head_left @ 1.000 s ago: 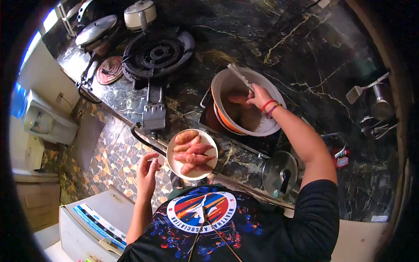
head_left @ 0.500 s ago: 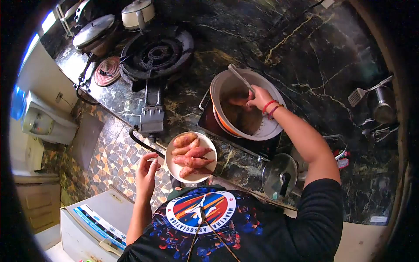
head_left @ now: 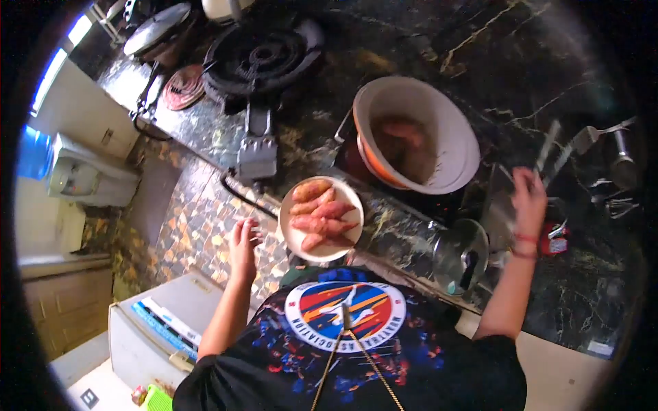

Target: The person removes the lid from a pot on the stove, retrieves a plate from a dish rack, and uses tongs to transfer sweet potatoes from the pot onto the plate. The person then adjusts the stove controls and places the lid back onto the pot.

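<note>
My right hand [head_left: 529,202], with red bands at the wrist, is over the counter right of the pot. It grips metal tongs [head_left: 547,146], their arms apart and blurred. My left hand [head_left: 243,245] is open in the air left of a white plate [head_left: 295,242], apart from it and holding nothing. Several reddish sweet potatoes [head_left: 325,226] lie on this plate. An orange pot [head_left: 373,159] with a pale inside stands on a dark cooker; in its water a reddish piece [head_left: 404,131] is partly visible.
A glass lid [head_left: 449,264] lies near the counter's front edge. At right are a spatula [head_left: 587,140], a whisk [head_left: 620,207] and a red item [head_left: 554,240]. A black gas burner [head_left: 264,58] and a lidded pan [head_left: 159,31] stand to the left.
My right hand has moved from inside the pot to the right side of the counter with the tongs. My left hand stays beside the plate. The camera view has shifted.
</note>
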The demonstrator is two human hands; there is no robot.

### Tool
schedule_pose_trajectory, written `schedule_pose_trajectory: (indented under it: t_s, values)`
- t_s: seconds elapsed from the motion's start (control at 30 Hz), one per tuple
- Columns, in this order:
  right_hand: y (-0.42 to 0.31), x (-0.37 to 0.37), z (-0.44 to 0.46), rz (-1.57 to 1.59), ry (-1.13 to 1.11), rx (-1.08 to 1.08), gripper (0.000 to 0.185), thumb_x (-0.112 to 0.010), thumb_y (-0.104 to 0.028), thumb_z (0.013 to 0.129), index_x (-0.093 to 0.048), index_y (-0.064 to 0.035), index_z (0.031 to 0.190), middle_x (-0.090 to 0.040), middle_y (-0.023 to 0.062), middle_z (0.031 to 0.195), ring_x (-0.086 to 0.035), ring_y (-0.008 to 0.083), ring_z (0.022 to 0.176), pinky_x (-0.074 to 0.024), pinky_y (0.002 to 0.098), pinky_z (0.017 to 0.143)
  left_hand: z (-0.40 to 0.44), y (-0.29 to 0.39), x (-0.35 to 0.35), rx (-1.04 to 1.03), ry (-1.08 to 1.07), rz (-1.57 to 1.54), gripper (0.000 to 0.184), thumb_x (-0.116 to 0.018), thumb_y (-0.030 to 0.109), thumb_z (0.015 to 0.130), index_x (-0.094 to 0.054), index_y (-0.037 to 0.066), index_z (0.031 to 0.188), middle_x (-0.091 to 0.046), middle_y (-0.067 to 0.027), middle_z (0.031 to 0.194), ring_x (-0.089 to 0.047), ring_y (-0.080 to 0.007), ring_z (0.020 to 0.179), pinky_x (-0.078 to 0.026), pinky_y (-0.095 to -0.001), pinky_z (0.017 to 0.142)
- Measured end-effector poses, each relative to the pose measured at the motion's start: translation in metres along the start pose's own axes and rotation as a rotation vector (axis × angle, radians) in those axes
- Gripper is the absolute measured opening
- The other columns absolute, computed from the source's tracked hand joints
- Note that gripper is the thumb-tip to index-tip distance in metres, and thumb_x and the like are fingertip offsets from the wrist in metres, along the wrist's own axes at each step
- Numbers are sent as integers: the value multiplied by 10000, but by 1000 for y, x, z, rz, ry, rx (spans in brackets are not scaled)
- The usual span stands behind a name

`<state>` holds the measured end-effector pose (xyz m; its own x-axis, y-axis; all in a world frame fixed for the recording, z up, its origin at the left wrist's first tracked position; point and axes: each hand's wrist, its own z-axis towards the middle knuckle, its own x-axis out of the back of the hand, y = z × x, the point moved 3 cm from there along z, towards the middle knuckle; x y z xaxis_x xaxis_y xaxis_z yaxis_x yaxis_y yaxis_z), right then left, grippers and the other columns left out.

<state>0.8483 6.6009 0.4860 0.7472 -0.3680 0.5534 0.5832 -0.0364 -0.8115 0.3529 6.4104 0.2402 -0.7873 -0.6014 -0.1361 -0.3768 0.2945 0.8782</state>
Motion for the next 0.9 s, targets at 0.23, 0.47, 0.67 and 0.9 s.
schedule_pose_trajectory:
  t_s: [0.23, 0.47, 0.67, 0.9]
  values:
    - [194, 68, -124, -608, 39, -246, 479, -755, -402, 736, -632, -19, 997, -647, 91, 869, -608, 228, 805, -470, 356, 754, -14, -63, -25, 463, -232, -232, 396, -540, 265, 933, -462, 30, 1243, -537, -122, 1143, -602, -202, 890, -511, -327, 779]
    - [209, 38, -164, -494, 53, -200, 509, -749, -438, 696, -661, 6, 930, -670, 204, 850, -644, 364, 795, -486, 419, 711, -5, -84, -35, 325, -442, -64, 448, -578, 177, 897, -395, 28, 1277, -460, -153, 1271, -547, -248, 1107, -493, -362, 899]
    - [198, 50, -170, -882, 2, -502, 513, -703, -467, 684, -676, -7, 911, -649, 253, 859, -628, 416, 836, -499, 468, 723, -1, -78, -40, 363, -523, -119, 311, -458, 301, 971, -452, 68, 1177, -527, -131, 1186, -549, -262, 1099, -480, -425, 917]
    - [135, 120, -172, -756, 134, -391, 433, -734, -382, 673, -668, -4, 874, -656, 220, 796, -638, 386, 772, -492, 442, 684, -7, -66, -40, 299, -526, -62, 369, -499, 132, 935, -398, 94, 1289, -509, -124, 1229, -544, -261, 1125, -483, -421, 914]
